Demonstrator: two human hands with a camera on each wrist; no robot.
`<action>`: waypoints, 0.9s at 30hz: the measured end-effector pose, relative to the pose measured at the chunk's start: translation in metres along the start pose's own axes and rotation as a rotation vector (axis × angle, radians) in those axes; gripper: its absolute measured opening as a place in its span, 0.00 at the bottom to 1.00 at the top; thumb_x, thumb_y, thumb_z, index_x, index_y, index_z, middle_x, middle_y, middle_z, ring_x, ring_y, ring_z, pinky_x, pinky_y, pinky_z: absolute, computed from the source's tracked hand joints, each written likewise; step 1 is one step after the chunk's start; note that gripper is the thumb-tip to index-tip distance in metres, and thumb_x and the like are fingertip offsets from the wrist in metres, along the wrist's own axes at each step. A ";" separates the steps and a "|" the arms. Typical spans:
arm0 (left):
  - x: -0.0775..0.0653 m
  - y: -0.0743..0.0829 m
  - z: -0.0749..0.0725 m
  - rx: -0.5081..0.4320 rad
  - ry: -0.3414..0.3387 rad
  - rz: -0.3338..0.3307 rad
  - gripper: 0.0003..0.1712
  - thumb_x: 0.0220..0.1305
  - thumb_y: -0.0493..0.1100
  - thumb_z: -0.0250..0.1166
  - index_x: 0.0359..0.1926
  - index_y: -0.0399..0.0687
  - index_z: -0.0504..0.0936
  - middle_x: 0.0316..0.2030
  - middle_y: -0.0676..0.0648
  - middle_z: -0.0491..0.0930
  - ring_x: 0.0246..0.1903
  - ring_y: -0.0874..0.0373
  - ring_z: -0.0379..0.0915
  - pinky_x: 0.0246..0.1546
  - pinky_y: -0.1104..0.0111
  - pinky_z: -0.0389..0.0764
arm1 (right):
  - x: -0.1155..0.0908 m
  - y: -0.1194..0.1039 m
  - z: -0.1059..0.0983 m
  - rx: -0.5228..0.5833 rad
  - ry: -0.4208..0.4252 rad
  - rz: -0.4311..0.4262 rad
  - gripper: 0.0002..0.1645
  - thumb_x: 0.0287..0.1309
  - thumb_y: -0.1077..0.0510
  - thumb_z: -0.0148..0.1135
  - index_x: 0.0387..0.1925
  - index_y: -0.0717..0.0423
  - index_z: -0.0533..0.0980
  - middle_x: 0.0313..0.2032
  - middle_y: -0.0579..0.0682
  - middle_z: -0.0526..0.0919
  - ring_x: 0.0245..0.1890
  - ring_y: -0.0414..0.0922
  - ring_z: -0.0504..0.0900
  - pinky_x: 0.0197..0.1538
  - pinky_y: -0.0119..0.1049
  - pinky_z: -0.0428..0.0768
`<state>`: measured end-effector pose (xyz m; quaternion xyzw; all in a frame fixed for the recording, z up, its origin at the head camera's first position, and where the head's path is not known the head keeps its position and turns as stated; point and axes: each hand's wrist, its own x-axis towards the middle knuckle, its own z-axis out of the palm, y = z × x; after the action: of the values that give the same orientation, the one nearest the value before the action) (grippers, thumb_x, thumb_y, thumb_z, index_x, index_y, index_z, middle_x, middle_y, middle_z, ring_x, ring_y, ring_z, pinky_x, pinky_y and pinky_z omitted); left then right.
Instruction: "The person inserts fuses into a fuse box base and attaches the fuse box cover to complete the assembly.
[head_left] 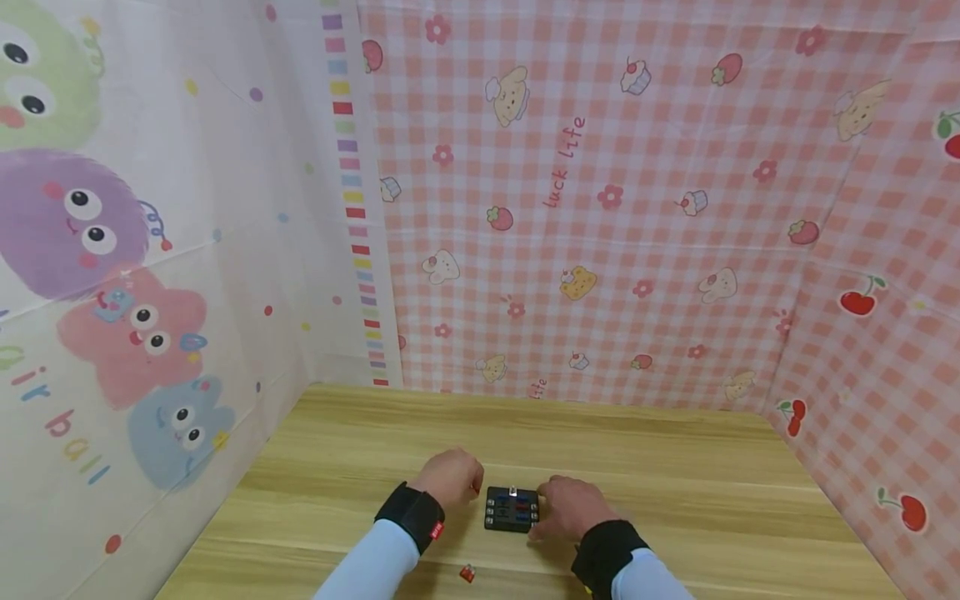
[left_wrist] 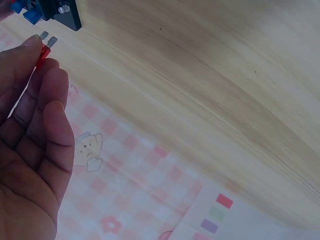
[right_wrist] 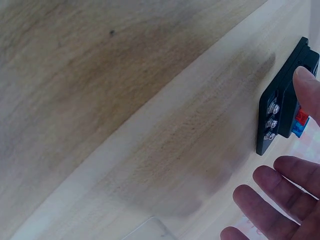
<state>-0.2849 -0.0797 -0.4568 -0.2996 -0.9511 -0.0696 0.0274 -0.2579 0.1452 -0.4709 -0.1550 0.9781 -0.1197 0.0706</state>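
Note:
A black fuse box lies on the table between the two hands, with blue and red fuses plugged into it and screws along its sides. My left hand, just left of the box, pinches a red blade fuse between thumb and fingertips. Its two metal prongs stick out toward the box, apart from it. My right hand is at the box's right side. In the right wrist view its thumb lies over the box's edge, while the other fingers spread loosely; whether the thumb presses is unclear.
Another small red fuse lies on the wooden table near the front. A clear plastic piece shows at the bottom of the right wrist view. Patterned cloth walls enclose the table's back and sides.

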 end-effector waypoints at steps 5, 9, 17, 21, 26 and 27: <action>0.002 0.004 0.000 0.011 -0.002 0.009 0.07 0.54 0.37 0.75 0.25 0.50 0.85 0.21 0.58 0.77 0.24 0.64 0.69 0.33 0.70 0.76 | 0.003 0.000 0.000 0.015 -0.003 -0.008 0.37 0.39 0.43 0.82 0.48 0.60 0.81 0.40 0.51 0.83 0.39 0.49 0.80 0.51 0.52 0.76; 0.004 0.008 -0.001 0.013 -0.015 0.008 0.06 0.55 0.38 0.75 0.25 0.51 0.86 0.21 0.58 0.77 0.24 0.64 0.68 0.33 0.70 0.76 | 0.006 0.000 0.002 0.005 0.007 -0.017 0.37 0.37 0.43 0.82 0.47 0.60 0.81 0.38 0.49 0.83 0.37 0.47 0.79 0.49 0.50 0.77; 0.010 0.014 -0.003 0.002 -0.059 0.009 0.04 0.56 0.39 0.75 0.28 0.50 0.86 0.21 0.58 0.76 0.24 0.64 0.67 0.33 0.71 0.75 | 0.012 -0.002 0.004 -0.002 -0.005 -0.034 0.35 0.37 0.42 0.82 0.45 0.58 0.82 0.33 0.45 0.81 0.32 0.43 0.76 0.44 0.46 0.77; 0.012 0.016 -0.004 0.006 -0.071 0.006 0.03 0.57 0.40 0.74 0.29 0.51 0.87 0.22 0.58 0.77 0.24 0.65 0.68 0.33 0.72 0.75 | 0.012 -0.002 0.006 -0.035 0.014 -0.069 0.34 0.37 0.41 0.82 0.43 0.56 0.82 0.31 0.44 0.79 0.30 0.42 0.75 0.42 0.44 0.77; 0.014 0.021 -0.004 0.025 -0.050 0.029 0.03 0.56 0.40 0.75 0.29 0.51 0.88 0.22 0.58 0.78 0.24 0.65 0.68 0.33 0.72 0.75 | 0.013 -0.004 0.007 -0.018 0.021 -0.085 0.33 0.37 0.41 0.82 0.43 0.56 0.82 0.30 0.43 0.78 0.29 0.42 0.74 0.41 0.43 0.76; 0.015 0.022 -0.004 0.025 -0.045 0.032 0.03 0.56 0.40 0.75 0.29 0.50 0.87 0.22 0.58 0.77 0.24 0.65 0.68 0.32 0.72 0.75 | 0.014 -0.005 0.007 -0.010 0.017 -0.084 0.33 0.37 0.42 0.82 0.43 0.56 0.82 0.31 0.43 0.78 0.30 0.42 0.74 0.41 0.43 0.76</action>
<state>-0.2840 -0.0539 -0.4485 -0.3160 -0.9474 -0.0507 0.0108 -0.2684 0.1349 -0.4781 -0.1950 0.9719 -0.1190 0.0562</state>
